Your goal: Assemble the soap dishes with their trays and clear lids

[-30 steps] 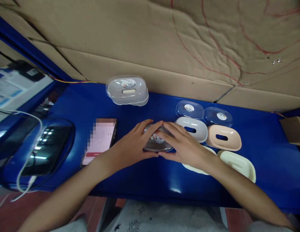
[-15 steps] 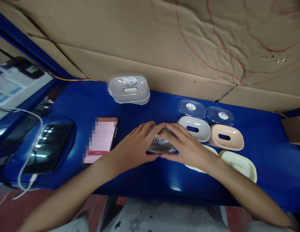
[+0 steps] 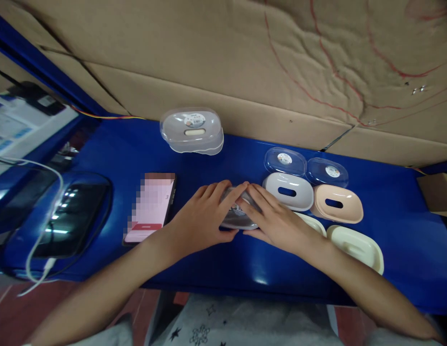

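Near the middle of the blue table, a soap box (image 3: 241,217) with a clear oval lid and a round label is clasped from both sides. My left hand (image 3: 205,211) curls around its left side, thumb at the near edge. Around the right side is my right hand (image 3: 281,216), its fingers laid over the top and meeting the left fingertips. Much of the box is covered by my fingers. Close to my right hand lie a white slotted tray (image 3: 298,192), a peach slotted tray (image 3: 347,206) and two pale green dishes (image 3: 363,245), one partly hidden under my wrist.
Two clear lids (image 3: 285,166) lie behind the trays. A lidded white soap box (image 3: 173,127) stands at the back. Left of my hands are a lit phone (image 3: 151,206) and a dark phone (image 3: 68,226) with a white cable. Brown cardboard (image 3: 209,57) walls the back.
My hands stay around the soap box almost without moving; my right thumb has shifted slightly away from the left one. The digit on the lit phone went from 2 to 3.
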`<state>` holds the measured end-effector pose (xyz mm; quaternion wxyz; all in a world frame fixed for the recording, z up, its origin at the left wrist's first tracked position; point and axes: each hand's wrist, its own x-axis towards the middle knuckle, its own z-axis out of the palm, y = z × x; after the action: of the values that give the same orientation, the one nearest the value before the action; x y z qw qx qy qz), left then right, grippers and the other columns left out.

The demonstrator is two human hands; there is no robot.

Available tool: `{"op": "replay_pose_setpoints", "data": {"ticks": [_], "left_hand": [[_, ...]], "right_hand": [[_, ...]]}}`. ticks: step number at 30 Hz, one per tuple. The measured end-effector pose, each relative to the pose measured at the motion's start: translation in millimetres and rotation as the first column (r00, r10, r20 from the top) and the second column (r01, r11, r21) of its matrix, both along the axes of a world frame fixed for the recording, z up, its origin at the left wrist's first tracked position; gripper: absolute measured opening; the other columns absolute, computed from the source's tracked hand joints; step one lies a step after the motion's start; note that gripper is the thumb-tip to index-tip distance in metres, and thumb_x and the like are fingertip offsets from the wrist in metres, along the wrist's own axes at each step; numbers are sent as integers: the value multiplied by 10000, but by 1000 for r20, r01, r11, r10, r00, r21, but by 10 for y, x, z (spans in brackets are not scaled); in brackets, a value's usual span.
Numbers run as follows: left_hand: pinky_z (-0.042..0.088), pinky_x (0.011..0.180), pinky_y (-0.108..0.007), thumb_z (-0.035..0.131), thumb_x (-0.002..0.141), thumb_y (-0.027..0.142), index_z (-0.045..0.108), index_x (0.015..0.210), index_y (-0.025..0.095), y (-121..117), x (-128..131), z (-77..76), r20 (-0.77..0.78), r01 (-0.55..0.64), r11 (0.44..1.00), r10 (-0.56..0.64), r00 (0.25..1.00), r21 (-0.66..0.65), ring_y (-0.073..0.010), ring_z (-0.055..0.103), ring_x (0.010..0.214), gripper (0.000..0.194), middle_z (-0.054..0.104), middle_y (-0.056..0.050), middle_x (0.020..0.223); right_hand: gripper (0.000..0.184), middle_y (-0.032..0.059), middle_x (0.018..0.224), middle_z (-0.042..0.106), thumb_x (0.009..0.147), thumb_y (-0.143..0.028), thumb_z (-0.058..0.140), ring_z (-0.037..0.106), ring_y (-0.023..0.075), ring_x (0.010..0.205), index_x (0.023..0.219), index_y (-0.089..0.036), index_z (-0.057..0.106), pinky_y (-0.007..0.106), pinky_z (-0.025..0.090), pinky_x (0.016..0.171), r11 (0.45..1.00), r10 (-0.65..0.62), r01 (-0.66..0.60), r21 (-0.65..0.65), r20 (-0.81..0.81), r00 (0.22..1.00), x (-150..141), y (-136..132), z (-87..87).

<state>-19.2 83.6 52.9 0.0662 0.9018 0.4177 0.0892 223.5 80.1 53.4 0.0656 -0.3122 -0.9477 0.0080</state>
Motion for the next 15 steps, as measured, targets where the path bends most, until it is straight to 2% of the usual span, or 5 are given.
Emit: {"op": "replay_pose_setpoints", "data": {"ticks": [7, 11, 13, 15], "left_hand": [[559, 1036, -536, 808, 846, 385, 319, 1658, 158, 9, -19, 9, -24, -15, 1000, 16, 1000, 11, -424, 642, 1310, 976, 588, -241, 1472], [552, 1069, -545, 815, 844, 401, 316, 1668, 155, 17, -18, -27, 2, -25, 1000, 25, 1000, -19, -422, 635, 1324, 995, 590, -243, 1478], [492, 1151, -590, 797, 876, 406, 313, 1676, 158, 18, -8, -34, 18, -23, 1000, 23, 1000, 4, -435, 583, 1404, 968, 554, -259, 1535], [391, 1232, -648, 746, 942, 379, 311, 1684, 175, 13, 10, -26, 28, -23, 997, 21, 999, 73, -453, 471, 1522, 884, 456, -275, 1642]], "right_hand": [[682, 324, 1665, 423, 1039, -393, 665, 393, 446, 1587, 1607, -92, 437, 618, 433, 1258, 999, -5, 4, -51, -33, 999, -13, 24, -43], [664, 315, 1657, 432, 1044, -452, 646, 412, 440, 1574, 1581, -101, 473, 607, 456, 1239, 998, 2, -5, -58, -53, 999, -11, 43, -31], [644, 300, 1665, 427, 1065, -481, 599, 407, 428, 1575, 1577, -109, 482, 615, 439, 1243, 999, -12, 10, -36, -58, 998, -5, 56, -29], [611, 278, 1665, 438, 1085, -478, 556, 418, 412, 1559, 1568, -108, 496, 631, 407, 1252, 999, -46, 47, 3, -58, 997, 0, 85, -28]]}}
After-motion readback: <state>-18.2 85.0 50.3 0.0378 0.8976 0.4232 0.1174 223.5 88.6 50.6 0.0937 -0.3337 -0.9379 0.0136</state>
